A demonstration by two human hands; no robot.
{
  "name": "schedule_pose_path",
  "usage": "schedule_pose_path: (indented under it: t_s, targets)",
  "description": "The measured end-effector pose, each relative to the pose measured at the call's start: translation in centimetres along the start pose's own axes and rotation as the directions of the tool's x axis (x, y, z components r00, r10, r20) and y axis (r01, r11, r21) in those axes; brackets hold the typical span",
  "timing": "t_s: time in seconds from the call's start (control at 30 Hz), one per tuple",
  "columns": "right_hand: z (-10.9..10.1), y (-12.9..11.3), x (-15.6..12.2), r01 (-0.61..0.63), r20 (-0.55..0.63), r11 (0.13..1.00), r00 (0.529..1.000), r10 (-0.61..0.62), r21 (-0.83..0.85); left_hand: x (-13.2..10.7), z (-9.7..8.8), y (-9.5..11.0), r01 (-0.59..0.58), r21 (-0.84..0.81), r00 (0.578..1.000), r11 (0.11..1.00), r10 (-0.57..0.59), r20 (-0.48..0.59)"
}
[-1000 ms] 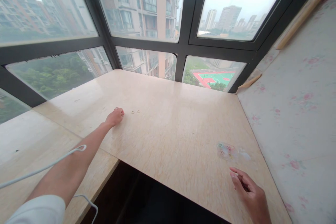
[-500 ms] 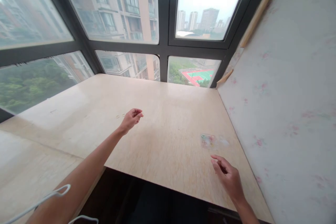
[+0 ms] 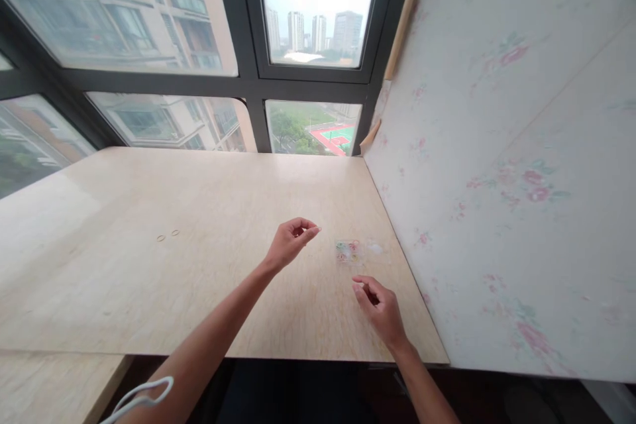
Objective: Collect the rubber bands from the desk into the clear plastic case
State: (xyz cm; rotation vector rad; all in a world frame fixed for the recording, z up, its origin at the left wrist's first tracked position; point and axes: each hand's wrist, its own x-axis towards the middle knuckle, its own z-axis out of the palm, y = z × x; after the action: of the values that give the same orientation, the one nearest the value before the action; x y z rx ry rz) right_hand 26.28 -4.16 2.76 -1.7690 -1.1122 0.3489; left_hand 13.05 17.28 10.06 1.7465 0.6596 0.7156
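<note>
My left hand (image 3: 289, 243) hovers above the pale wooden tabletop (image 3: 209, 278), thumb and forefinger pinched on something too small to name. Just to its right lies a small clear plastic bag (image 3: 354, 251) holding several coloured rings. My right hand (image 3: 380, 305) floats a little in front of that bag, fingers loosely curled with nothing visible in them. Two small rings (image 3: 167, 235) lie side by side on the table, well to the left of my left hand.
A floral-papered wall (image 3: 497, 179) rises along the table's right edge. Dark-framed windows (image 3: 248, 86) close off the back. A white wire hanger (image 3: 142, 397) shows at the bottom left, near my left arm. The table's front edge drops off into a dark gap.
My left hand has lifted from beside the two rings and travelled right toward the clear bag, now pinched. My right hand came closer to the bag. The view has swung right.
</note>
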Motion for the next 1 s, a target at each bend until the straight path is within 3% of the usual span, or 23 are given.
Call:
schedule_pose_path:
  t_s: [0.2,0.4,0.57,1.0]
  targets:
    - [-0.1,-0.1,0.0,-0.023,0.017,1.000,1.000,0.022,0.021,0.3,5.1,0.1,-0.176,0.248,0.983,0.953,0.181,0.004]
    - [-0.1,-0.4,0.2,-0.018,0.010,1.000,1.000,0.018,0.017,0.3,7.7,0.1,-0.283,0.384,0.959,0.879,0.253,0.127]
    - [-0.2,-0.6,0.2,-0.017,0.009,1.000,1.000,0.017,0.009,0.4,8.9,-0.6,-0.331,0.356,0.939,0.874,0.267,0.217]
    - [-0.3,-0.6,0.2,-0.026,0.023,1.000,0.999,0.026,0.000,0.3,9.1,-0.9,-0.354,0.391,0.930,0.850,0.274,0.245]
